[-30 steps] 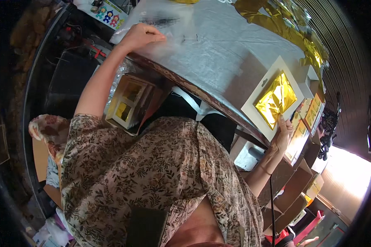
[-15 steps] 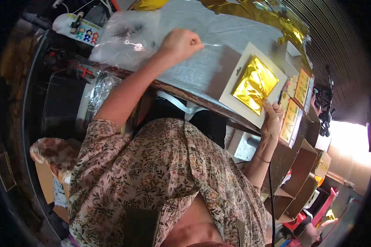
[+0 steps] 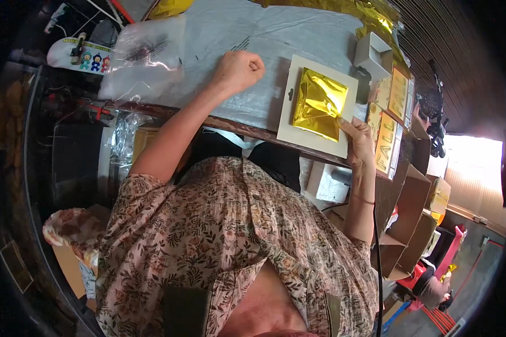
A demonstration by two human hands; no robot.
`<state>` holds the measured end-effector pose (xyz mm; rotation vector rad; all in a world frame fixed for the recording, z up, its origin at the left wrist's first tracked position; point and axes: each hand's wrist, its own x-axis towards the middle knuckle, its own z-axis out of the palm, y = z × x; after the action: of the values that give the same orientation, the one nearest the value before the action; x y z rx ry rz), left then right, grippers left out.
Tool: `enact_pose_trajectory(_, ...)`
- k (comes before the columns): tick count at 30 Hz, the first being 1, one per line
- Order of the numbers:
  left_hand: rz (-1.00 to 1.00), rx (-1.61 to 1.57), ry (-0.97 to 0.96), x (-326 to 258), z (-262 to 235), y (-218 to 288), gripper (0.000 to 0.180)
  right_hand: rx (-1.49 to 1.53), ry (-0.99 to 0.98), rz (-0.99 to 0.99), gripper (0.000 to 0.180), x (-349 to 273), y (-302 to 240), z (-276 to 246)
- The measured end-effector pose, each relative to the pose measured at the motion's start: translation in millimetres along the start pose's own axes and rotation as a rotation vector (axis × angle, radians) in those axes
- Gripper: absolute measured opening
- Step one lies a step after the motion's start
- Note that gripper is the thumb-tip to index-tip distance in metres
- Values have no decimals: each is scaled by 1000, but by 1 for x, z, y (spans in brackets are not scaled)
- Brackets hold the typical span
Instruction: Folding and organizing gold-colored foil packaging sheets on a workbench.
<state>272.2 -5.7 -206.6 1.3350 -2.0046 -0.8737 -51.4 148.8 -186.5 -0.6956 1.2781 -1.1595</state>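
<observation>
My right hand [image 3: 361, 139] grips the lower right edge of a pale backing card [image 3: 287, 121] that has a hang hole. Its thumb lies over the corner of a shiny folded gold foil sheet [image 3: 320, 104] fixed on the card's front. The card tilts above the near edge of the table [image 3: 219, 121]. To the left of the card my left hand [image 3: 240, 72] is closed, thumb and fingers curled together above the table's plastic cover. What it holds, if anything, does not show.
A clear plastic bag [image 3: 143, 62] lies on the table's left. An open white box [image 3: 374, 55] and yellow-orange boxes [image 3: 389, 140] stand at the right. Gold foil sheeting [image 3: 331, 12] runs along the far edge. Cardboard boxes [image 3: 413, 219] stack beyond my right arm.
The card has moved left and turned more upright in my right hand. My left hand is slightly lower and left; the thin clear strand seen at its fingers no longer shows.
</observation>
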Motion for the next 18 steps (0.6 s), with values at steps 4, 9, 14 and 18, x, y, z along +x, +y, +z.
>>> enact_pose_trajectory(4,125,82,40,0,2,-7,15,9,-46,42,15,11,-6,6)
enact_pose_trajectory(9,213,32,98,-3,10,-11,17,-6,-75,116,14,30,-3,3)
enact_pose_trajectory(14,220,-23,61,-10,11,-3,19,-1,0,75,12,41,4,5)
enact_pose_trajectory(18,327,122,147,-14,18,1,19,-22,50,39,8,49,3,9)
